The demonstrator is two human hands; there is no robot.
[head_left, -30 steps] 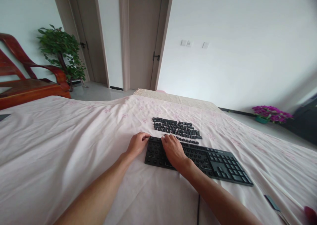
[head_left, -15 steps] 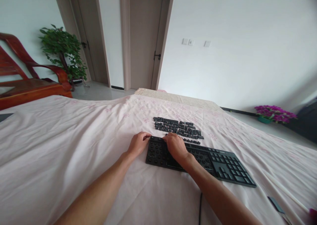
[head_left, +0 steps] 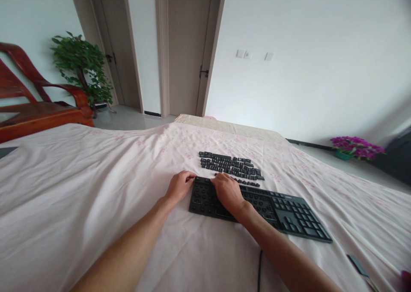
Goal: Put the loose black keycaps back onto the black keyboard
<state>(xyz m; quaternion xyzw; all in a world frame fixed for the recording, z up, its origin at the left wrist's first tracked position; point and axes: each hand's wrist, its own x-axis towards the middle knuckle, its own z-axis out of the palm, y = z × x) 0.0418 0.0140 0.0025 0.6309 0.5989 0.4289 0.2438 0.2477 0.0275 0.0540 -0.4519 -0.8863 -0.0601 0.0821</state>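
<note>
A black keyboard [head_left: 284,213] lies at a slant on the cloth. Much of its left and middle part is bare of keycaps, while the number pad at the right end has its caps. My left hand [head_left: 180,185] is closed on the keyboard's far left corner, thumb and fingers drawn together. Over the top row, right of that corner, my right hand [head_left: 227,190] has its fingers bent and closed; what lies under its fingertips is hidden. Just beyond the keyboard, loose black keycaps [head_left: 237,165] are laid out in rows, the nearest row partly behind my right hand.
A pale pink flowered cloth [head_left: 144,249] covers the surface. The cable [head_left: 259,270] runs toward me beside my right forearm. A small dark flat tool [head_left: 357,265] lies at right. Beyond stand a wooden chair [head_left: 64,112], a leafy plant [head_left: 80,65] and purple flowers [head_left: 356,147].
My right hand and forearm have shifted very slightly at the top row. My left hand, the keyboard and the loose keycaps look unmoved.
</note>
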